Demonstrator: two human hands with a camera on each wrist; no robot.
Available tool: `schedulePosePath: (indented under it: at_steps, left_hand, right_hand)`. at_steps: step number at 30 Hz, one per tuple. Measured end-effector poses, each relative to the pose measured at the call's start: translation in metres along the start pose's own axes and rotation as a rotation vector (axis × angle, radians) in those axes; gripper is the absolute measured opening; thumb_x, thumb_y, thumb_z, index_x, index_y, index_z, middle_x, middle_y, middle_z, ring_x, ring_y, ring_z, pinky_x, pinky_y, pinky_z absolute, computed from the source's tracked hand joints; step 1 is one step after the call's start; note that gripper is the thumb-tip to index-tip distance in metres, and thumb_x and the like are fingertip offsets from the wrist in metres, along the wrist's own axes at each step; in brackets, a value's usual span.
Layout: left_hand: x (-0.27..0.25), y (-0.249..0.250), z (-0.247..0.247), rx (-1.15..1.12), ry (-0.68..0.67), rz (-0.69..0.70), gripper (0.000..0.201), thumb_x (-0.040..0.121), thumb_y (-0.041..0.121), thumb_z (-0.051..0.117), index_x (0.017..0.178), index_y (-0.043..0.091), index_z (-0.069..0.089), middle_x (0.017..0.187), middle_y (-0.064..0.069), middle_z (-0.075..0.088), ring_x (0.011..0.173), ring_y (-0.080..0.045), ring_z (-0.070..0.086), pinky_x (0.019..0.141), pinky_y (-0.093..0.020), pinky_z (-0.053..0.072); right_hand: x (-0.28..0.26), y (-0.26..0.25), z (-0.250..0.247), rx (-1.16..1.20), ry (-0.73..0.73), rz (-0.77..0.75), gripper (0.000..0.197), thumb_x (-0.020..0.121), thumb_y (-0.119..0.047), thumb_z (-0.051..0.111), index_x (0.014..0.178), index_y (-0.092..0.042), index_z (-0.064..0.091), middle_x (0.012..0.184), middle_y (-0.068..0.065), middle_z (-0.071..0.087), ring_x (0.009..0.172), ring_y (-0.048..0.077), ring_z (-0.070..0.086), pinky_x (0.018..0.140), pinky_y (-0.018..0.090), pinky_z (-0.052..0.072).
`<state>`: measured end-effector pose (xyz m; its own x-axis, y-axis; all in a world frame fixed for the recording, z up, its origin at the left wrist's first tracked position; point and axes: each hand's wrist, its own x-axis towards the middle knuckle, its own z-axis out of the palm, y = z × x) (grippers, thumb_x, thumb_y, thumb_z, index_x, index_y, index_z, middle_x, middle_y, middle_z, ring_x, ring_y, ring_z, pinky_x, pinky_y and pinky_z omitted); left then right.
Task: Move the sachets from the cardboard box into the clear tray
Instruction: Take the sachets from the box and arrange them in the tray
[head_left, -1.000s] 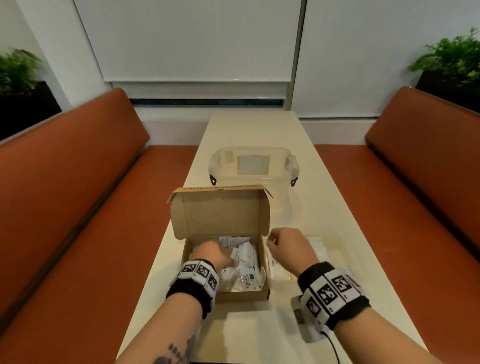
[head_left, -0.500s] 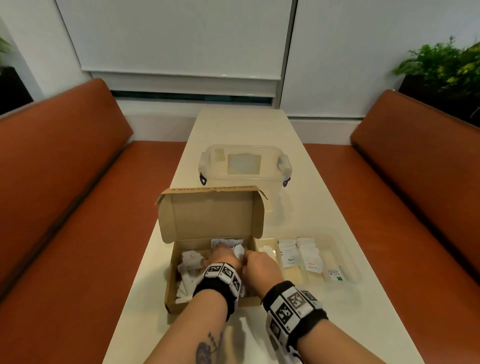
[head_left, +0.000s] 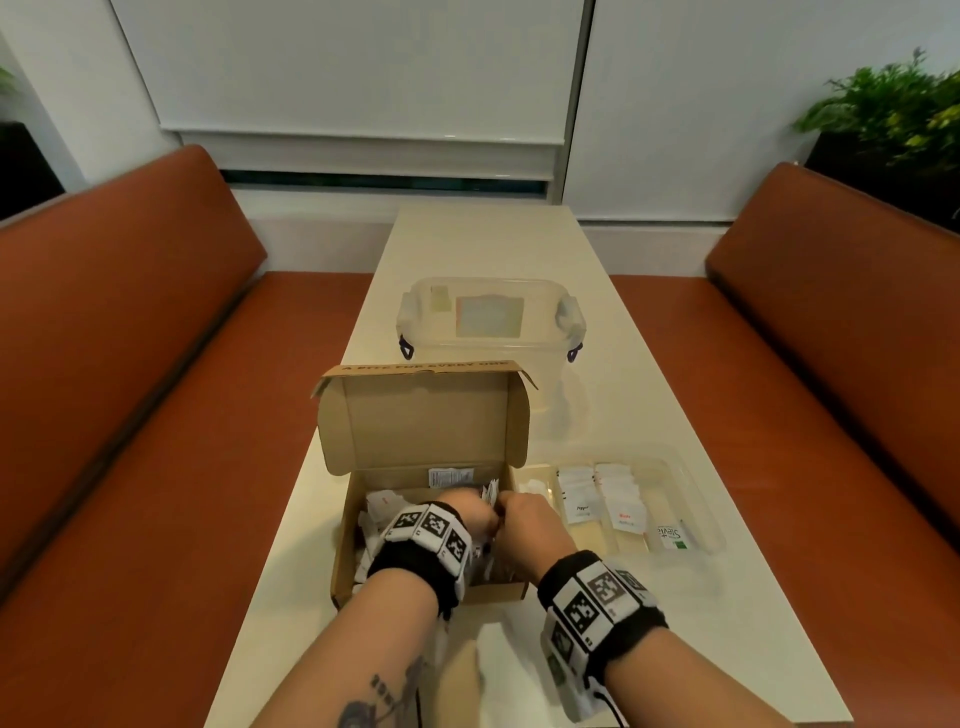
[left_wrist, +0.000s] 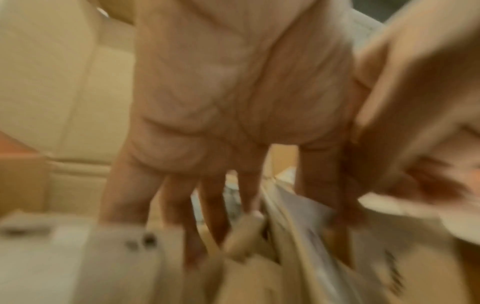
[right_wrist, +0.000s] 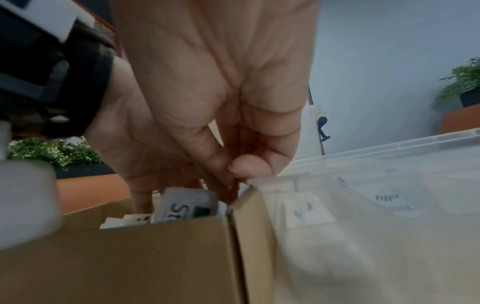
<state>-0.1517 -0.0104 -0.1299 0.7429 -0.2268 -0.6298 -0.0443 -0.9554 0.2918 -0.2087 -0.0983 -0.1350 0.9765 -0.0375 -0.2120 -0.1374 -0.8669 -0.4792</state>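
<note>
The open cardboard box (head_left: 415, 421) stands in front of me with its lid upright and several white sachets (head_left: 379, 506) inside. Both hands are down in it, side by side. My left hand (head_left: 467, 514) pokes straight, spread fingers (left_wrist: 221, 216) among the sachets; that view is blurred. My right hand (head_left: 524, 525) is by the box's right wall, thumb and forefinger pinched together (right_wrist: 233, 172) at a sachet edge beside a Stevia sachet (right_wrist: 187, 207). The clear tray (head_left: 706, 499) touches the box's right side and holds rows of sachets (head_left: 582, 499).
A clear lidded tub (head_left: 491, 317) stands behind the box on the long cream table (head_left: 623, 649). Orange benches (head_left: 130, 415) run along both sides. A potted plant (head_left: 893, 104) sits at the far right.
My right hand has moved left from over the clear tray into the box beside my left hand, which uncovers the tray's sachets. The left hand has shifted towards the box's right side.
</note>
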Motion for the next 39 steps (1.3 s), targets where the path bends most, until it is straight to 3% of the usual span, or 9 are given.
schedulePosePath:
  at_steps: [4,9,16,20,23,26,31,36,39]
  left_hand:
    - [-0.017,-0.013,-0.012,-0.035,-0.149,-0.051,0.046,0.086,0.034,0.062,0.127,0.013,0.057,0.133,-0.009,0.055,0.115,-0.025,0.055,0.097,-0.034,0.046]
    - [-0.015,-0.024,0.001,0.185,-0.119,-0.098,0.065,0.079,0.036,0.072,0.135,0.014,0.047,0.133,-0.007,0.056,0.119,-0.027,0.054,0.096,-0.037,0.046]
    - [-0.016,-0.036,0.019,0.228,-0.032,0.007,0.038,0.096,0.026,0.049,0.131,0.011,0.051,0.130,-0.012,0.057,0.118,-0.027,0.055,0.098,-0.034,0.043]
    - [-0.018,-0.038,0.016,0.195,-0.017,0.015,0.035,0.093,0.028,0.055,0.124,0.009,0.056,0.125,-0.011,0.060,0.115,-0.026,0.057,0.092,-0.031,0.044]
    - [-0.018,-0.042,0.010,0.088,0.012,0.019,0.038,0.086,0.032,0.065,0.119,0.013,0.059,0.119,-0.008,0.064,0.109,-0.025,0.060,0.086,-0.030,0.046]
    - [-0.020,-0.048,0.002,-0.067,0.058,0.084,0.036,0.087,0.024,0.065,0.121,0.016,0.057,0.117,-0.008,0.065,0.105,-0.023,0.060,0.078,-0.025,0.043]
    - [-0.025,-0.054,-0.008,-0.522,0.141,0.158,0.037,0.086,0.018,0.068,0.120,0.010,0.057,0.116,-0.007,0.065,0.100,-0.018,0.060,0.084,-0.027,0.046]
    - [-0.036,-0.054,-0.026,-0.951,0.172,0.240,0.023,0.091,0.014,0.062,0.112,0.005,0.060,0.095,-0.007,0.069,0.078,-0.016,0.066,0.073,-0.032,0.055]
    - [-0.044,-0.051,-0.027,-1.085,0.095,0.290,0.021,0.091,0.015,0.062,0.112,0.014,0.060,0.102,-0.011,0.069,0.092,-0.029,0.068,0.081,-0.045,0.057]
  right_hand:
    - [-0.003,-0.001,-0.001,0.003,0.005,-0.013,0.026,0.090,-0.023,0.058,0.110,-0.007,0.060,0.108,0.011,0.064,0.099,0.024,0.062,0.082,0.029,0.050]
    - [-0.003,-0.001,0.001,-0.014,0.011,-0.003,0.023,0.091,-0.006,0.048,0.111,-0.006,0.060,0.110,0.012,0.064,0.101,0.025,0.061,0.082,0.026,0.048]
    - [-0.003,-0.002,0.003,-0.094,-0.022,0.006,0.025,0.093,-0.010,0.049,0.115,-0.006,0.059,0.113,0.013,0.063,0.104,0.025,0.061,0.087,0.028,0.049]
    - [-0.004,-0.003,0.003,-0.085,-0.025,0.012,0.028,0.092,-0.011,0.050,0.118,-0.007,0.059,0.115,0.012,0.062,0.106,0.025,0.060,0.089,0.028,0.049]
    - [-0.005,-0.003,0.001,-0.060,-0.031,0.022,0.029,0.093,-0.011,0.049,0.120,-0.010,0.058,0.117,0.011,0.062,0.107,0.024,0.060,0.093,0.029,0.050]
    - [-0.006,-0.003,-0.002,-0.035,-0.043,0.009,0.027,0.094,-0.012,0.048,0.117,-0.009,0.061,0.115,0.011,0.064,0.105,0.023,0.061,0.092,0.030,0.051]
    - [-0.006,-0.003,-0.007,0.131,0.003,0.035,0.023,0.094,-0.011,0.049,0.112,-0.013,0.063,0.110,0.007,0.066,0.099,0.020,0.063,0.088,0.028,0.052]
    - [-0.005,-0.009,-0.018,0.300,0.156,0.021,0.018,0.095,-0.017,0.048,0.107,-0.014,0.061,0.100,0.005,0.067,0.078,0.011,0.058,0.067,0.016,0.047]
    - [-0.001,-0.017,-0.027,0.475,0.220,0.038,0.023,0.097,-0.023,0.047,0.112,-0.010,0.058,0.103,0.006,0.065,0.089,0.020,0.063,0.081,0.034,0.055]
